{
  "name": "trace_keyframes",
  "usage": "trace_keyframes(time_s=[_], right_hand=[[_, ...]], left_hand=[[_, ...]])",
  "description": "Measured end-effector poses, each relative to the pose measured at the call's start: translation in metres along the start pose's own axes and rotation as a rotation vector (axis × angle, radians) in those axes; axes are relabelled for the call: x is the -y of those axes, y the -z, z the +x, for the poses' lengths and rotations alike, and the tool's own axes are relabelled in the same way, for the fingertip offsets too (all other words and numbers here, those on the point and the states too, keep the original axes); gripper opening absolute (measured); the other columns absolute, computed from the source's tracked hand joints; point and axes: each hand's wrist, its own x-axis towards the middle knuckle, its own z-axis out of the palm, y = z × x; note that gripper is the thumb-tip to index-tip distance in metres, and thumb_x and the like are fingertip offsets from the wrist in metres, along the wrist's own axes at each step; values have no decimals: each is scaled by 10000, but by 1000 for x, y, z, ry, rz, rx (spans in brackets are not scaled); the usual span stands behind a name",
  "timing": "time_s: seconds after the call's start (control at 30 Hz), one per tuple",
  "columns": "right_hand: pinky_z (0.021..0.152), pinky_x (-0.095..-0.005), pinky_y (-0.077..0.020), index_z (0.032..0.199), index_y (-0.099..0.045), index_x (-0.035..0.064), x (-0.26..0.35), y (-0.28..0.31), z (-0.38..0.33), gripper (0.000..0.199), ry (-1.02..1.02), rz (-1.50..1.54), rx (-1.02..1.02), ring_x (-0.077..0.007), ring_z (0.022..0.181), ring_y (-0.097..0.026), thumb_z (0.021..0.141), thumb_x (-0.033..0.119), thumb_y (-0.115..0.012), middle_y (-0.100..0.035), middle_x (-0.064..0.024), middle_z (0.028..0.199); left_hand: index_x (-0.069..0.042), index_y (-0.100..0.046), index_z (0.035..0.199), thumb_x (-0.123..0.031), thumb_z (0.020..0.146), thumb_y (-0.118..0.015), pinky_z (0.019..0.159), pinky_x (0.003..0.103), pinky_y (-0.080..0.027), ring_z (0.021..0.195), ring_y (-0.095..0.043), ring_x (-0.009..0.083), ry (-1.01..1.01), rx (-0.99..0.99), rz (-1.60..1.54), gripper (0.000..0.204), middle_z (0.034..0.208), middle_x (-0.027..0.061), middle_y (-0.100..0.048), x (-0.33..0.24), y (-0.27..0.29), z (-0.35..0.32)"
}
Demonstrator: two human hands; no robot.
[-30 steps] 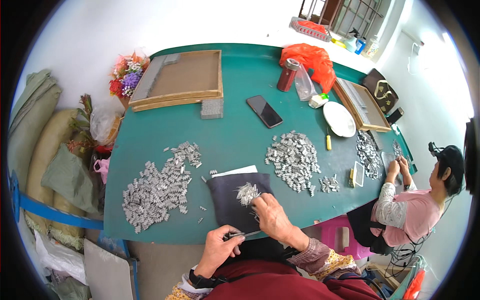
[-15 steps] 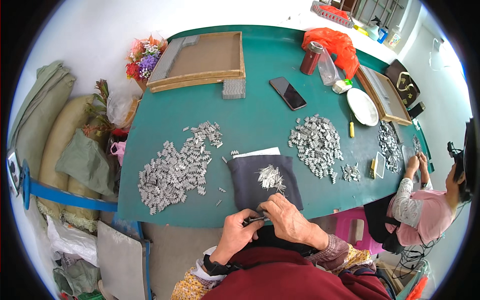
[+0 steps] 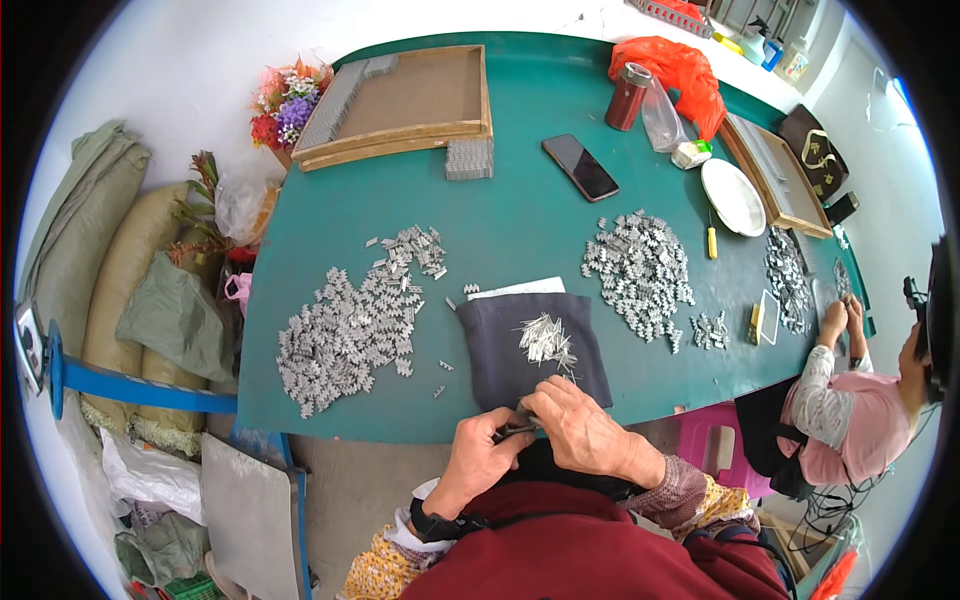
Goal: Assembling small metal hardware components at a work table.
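At the table's near edge my left hand [image 3: 480, 455] is closed around a small dark piece [image 3: 514, 430], mostly hidden by the fingers. My right hand [image 3: 588, 432] meets it there, fingertips pinched at the piece's right end; what they hold is too small to make out. Just beyond lies a dark grey cloth [image 3: 490, 350] with a white sheet [image 3: 530, 287] under its far edge. A small heap of thin silvery pins [image 3: 546, 342] rests on the cloth. Zigzag-edged grey metal pieces are heaped on both sides, a wide pile [image 3: 345, 340] left and another [image 3: 638, 280] right.
Farther back are a wooden tray [image 3: 420, 95] with stacked grey pieces, a phone [image 3: 580, 168], a red flask [image 3: 627, 98] and a white plate [image 3: 733, 198]. A yellow-handled tool [image 3: 712, 242] lies to the right. A co-worker [image 3: 850, 400] sits at the right edge, hands over the table.
The view has shifted slightly, so the table things sit a little differently in the picture. Both my hands stay together at the dark piece, with only small finger movement.
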Motion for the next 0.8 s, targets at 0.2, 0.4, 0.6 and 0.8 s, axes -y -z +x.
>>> trace_keyframes(time_s=[0.2, 0.4, 0.6, 0.8], right_hand=[[784, -421, -480, 1036, -532, -33, 0, 4, 2, 273, -18, -3, 45, -330, 856, -561, 776, -91, -594, -575, -145, 911], [778, -422, -481, 1035, -527, -28, -2, 1, 1, 274, -14, 18, 35, -333, 857, -563, 776, -88, -596, -578, -147, 916], [785, -421, -461, 1028, -523, -8, -3, 1, -1, 302, -2, 19, 55, -330, 855, -546, 736, -50, -589, -563, -141, 898], [788, -423, -460, 1024, -526, -11, -4, 1, -2, 308, -25, 22, 52, -335, 865, -546, 726, -55, -593, -566, -145, 902]], left_hand=[[32, -683, 899, -31, 838, -722, 487, 270, -468, 505, -596, 105, -16, 2, 37, 96, 685, 80, -668, 1, 0, 2], [32, -686, 918, -38, 833, -722, 491, 279, -468, 502, -593, 111, -33, -1, 51, 116, 689, 96, -671, 6, 1, 2], [33, -687, 922, -37, 834, -716, 503, 281, -470, 519, -591, 106, -33, -7, 58, 116, 681, 92, -668, 3, 0, 2], [35, -686, 903, -36, 829, -719, 513, 292, -469, 523, -586, 109, -40, -7, 85, 108, 703, 110, -674, 6, -1, 2]])
